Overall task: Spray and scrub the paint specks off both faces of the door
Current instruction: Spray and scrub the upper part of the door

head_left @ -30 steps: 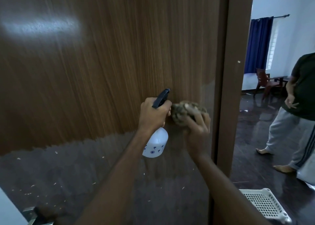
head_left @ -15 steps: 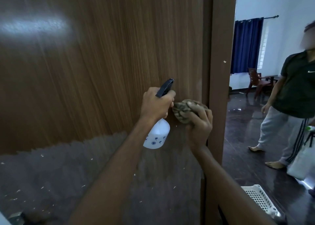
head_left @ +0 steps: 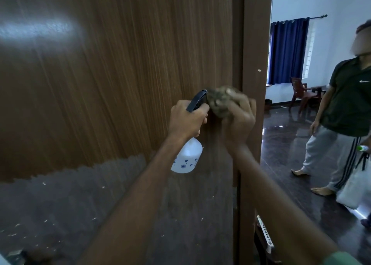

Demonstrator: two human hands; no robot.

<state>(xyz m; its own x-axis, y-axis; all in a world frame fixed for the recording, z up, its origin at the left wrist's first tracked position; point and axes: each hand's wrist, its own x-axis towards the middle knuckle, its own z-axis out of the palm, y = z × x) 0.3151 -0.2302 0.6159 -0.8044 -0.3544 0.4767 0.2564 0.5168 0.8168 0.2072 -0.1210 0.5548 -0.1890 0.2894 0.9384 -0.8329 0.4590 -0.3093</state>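
A brown wood-grain door (head_left: 112,84) fills the left of the head view; its lower band is darker and dotted with pale paint specks (head_left: 103,187). My left hand (head_left: 186,120) grips a white spray bottle (head_left: 187,158) by its black trigger head, the bottle hanging below the fist. My right hand (head_left: 239,122) holds a bunched brownish scrub pad (head_left: 220,102) pressed against the door near its right edge, just right of the bottle's nozzle. One speck (head_left: 259,70) sits on the door's edge.
Through the opening on the right a person (head_left: 345,112) in a dark shirt and grey trousers stands on a glossy dark floor, carrying a white bag (head_left: 355,188). A white slatted basket (head_left: 265,234) lies low by the door edge. A chair and blue curtain stand farther back.
My right hand with the pad has slid up the door beside the nozzle. The view has shifted left, so the basket is mostly hidden. The person now shows more fully.
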